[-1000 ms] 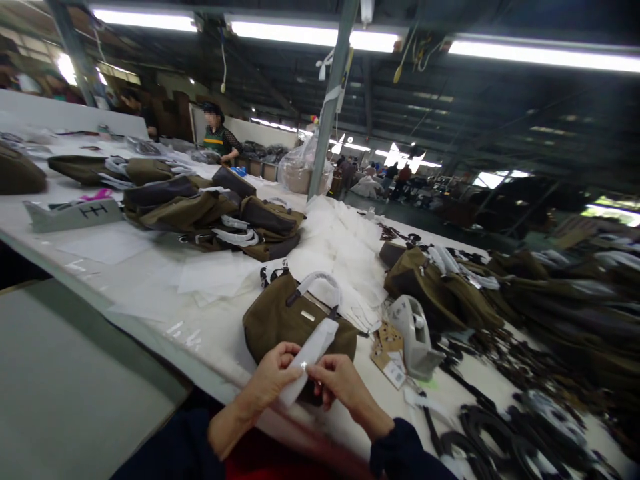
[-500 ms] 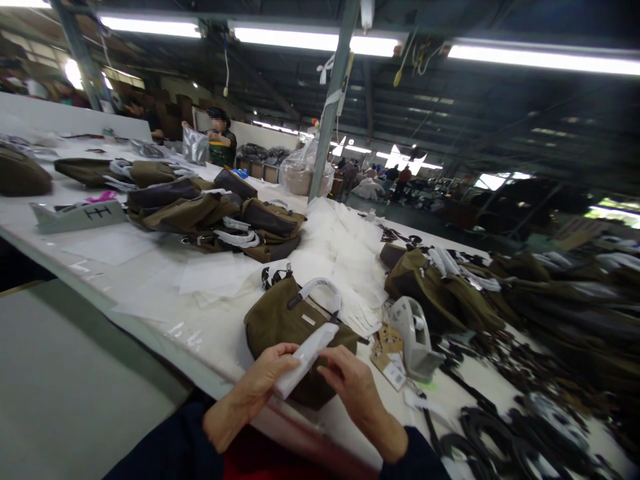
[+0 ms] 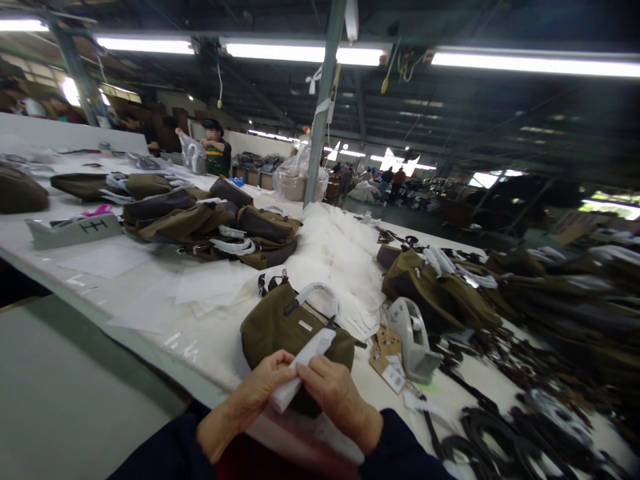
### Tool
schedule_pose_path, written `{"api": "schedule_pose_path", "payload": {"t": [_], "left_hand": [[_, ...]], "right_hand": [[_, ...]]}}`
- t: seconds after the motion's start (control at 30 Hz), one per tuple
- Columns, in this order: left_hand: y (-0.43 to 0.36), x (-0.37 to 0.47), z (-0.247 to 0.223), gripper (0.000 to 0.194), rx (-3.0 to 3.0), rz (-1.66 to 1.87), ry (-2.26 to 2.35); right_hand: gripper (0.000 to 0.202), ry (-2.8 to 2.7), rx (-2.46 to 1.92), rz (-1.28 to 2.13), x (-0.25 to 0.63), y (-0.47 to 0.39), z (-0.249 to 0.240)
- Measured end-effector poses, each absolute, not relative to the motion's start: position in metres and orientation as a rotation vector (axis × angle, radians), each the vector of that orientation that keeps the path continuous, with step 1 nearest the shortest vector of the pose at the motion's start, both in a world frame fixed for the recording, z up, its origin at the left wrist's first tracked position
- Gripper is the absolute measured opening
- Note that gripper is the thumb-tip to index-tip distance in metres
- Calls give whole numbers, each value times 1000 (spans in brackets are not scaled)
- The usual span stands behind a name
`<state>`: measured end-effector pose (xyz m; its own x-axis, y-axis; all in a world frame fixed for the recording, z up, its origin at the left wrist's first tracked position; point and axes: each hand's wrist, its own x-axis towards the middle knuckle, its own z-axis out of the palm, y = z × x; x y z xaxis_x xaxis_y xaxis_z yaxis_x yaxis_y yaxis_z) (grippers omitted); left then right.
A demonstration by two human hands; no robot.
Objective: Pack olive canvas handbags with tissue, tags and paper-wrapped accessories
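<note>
An olive-green handbag with a small pale label stands on the white table in front of me. Its far handle arches up, covered in white wrapping. Across the near side of the bag lies a folded strip of white wrapping paper; whatever is inside it is hidden. My left hand pinches the strip from the left between thumb and fingers. From the right, my right hand has its fingers closed on the strip's edge, close to the left fingertips.
Grey tape dispenser and brown hang tags sit to the right, beside dark straps. More olive bags lie behind left and right. White paper sheets are heaped beyond. A co-worker holds a clear bag.
My right hand has moved left onto the paper strip, its fingers closing on the edge. The left hand keeps its pinch. The camera view has shifted slightly.
</note>
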<state>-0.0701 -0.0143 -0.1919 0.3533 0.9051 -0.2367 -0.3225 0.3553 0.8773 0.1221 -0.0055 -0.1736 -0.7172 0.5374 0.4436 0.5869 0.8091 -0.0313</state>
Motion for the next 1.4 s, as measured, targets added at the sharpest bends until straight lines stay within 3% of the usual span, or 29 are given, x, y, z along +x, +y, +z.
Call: {"api": "schedule_pose_path", "payload": {"t": [0.2, 0.37, 0.5, 0.67, 0.73, 0.87, 1.07, 1.4], "left_hand": [[-16, -72, -188, 33, 867, 927, 834], [-17, -79, -187, 44, 997, 899, 869], [-21, -93, -180, 48, 1174, 907, 1045], [-4, -122, -165, 37, 1458, 1352, 1528], [16, -135, -164, 44, 1492, 1458, 1683], [58, -147, -175, 56, 1415, 1326, 1647], [72, -144, -187, 44, 1536, 1203, 1623], [15, -127, -182, 30, 1532, 1087, 1593]], "right_hand": [[16, -2496, -910, -114, 120, -5, -181], [34, -2413, -1058, 49, 129, -12, -181], [49, -2222, -1117, 347, 151, -21, -177], [32, -1539, -1509, 765, 189, -14, -184], [40, -1284, -1601, 1020, 200, -7, -191], [50, -1073, -1612, 1345, 201, 4, -199], [48, -1071, -1595, 1369, 191, 12, -204], [45, -1120, -1450, 1320, 217, 18, -207]]}}
